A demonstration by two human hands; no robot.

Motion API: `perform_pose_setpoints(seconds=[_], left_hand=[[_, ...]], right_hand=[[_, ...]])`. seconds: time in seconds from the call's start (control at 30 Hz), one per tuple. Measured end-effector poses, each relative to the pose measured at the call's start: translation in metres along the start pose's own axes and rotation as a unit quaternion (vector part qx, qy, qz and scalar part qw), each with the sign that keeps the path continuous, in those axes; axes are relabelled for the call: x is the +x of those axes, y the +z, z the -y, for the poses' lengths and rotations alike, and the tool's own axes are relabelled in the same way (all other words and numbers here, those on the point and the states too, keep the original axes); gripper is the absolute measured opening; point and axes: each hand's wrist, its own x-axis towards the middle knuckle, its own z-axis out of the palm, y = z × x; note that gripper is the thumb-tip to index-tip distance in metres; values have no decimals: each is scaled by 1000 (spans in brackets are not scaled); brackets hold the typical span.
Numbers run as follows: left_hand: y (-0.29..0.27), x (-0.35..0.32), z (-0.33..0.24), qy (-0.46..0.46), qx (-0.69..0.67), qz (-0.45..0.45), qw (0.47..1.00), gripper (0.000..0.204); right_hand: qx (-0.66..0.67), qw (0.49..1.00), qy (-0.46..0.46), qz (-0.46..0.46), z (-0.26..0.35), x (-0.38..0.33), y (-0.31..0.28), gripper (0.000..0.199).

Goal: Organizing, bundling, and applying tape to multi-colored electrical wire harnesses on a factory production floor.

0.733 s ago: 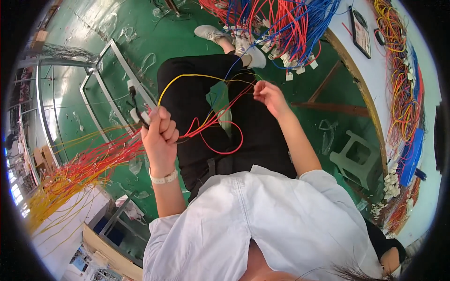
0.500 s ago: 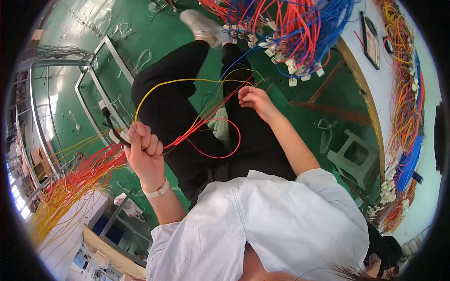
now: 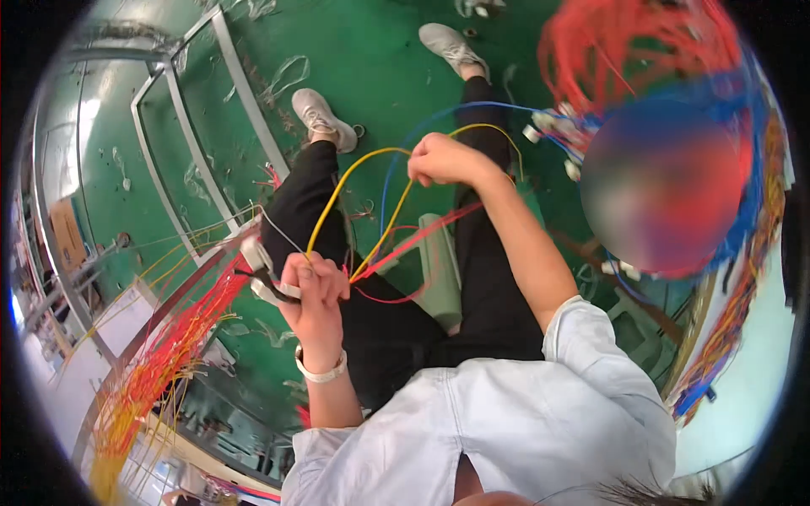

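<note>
My left hand is closed around a few thin wires, low between my knees. A yellow wire rises from its fingers in a loop, and red wires run out to the right. White connectors with a short black cable lie against the outer side of this hand. Higher up, my right hand pinches the top of the yellow loop. A blue wire arcs behind that hand from the bundle at the right. The fingertips of both hands are partly hidden.
Red and yellow wires hang at the left beside a metal frame. Red coils and blue wires are piled at the right, partly behind a blurred patch. A pale green stool shows between my legs. Plastic scraps litter the green floor.
The view has shifted and my legs are farther apart. My right hand has risen and now pinches the yellow wire. The left hand has come inward, still holding the wires.
</note>
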Motion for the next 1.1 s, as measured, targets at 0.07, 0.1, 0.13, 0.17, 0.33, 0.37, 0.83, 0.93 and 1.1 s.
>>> perform_pose_setpoints(seconds=[0.07, 0.1, 0.13, 0.17, 0.33, 0.37, 0.83, 0.93, 1.1], left_hand=[[-20, 17, 4, -18, -4, -26, 1000, 20], [-34, 27, 8, -40, -24, -16, 999, 19], [-40, 36, 13, -74, -55, -22, 995, 19], [-44, 42, 19, -110, -84, -30, 990, 18], [-40, 67, 42, -182, -168, -62, 967, 29], [-41, 66, 34, -212, -171, -36, 962, 33], [-46, 102, 51, -330, -178, 109, 921, 54], [-19, 96, 52, -244, -136, 60, 958, 19], [-3, 83, 52, -227, -127, 7, 966, 18]], right_hand=[[-84, 984, 26, 156, 51, 19, -28, 33], [-34, 984, -19, 174, 78, 23, -38, 32], [6, 986, -61, 155, 88, 38, -47, 31], [24, 965, -121, 233, 104, 58, -64, 28], [338, 815, -295, 367, 35, 196, -55, 12], [367, 850, -204, 320, 4, 232, -41, 11], [-427, 877, -30, -219, -202, 383, 69, 30], [-176, 959, -79, -208, -164, 306, 30, 24], [-113, 907, -70, -399, -90, 76, -12, 26]])
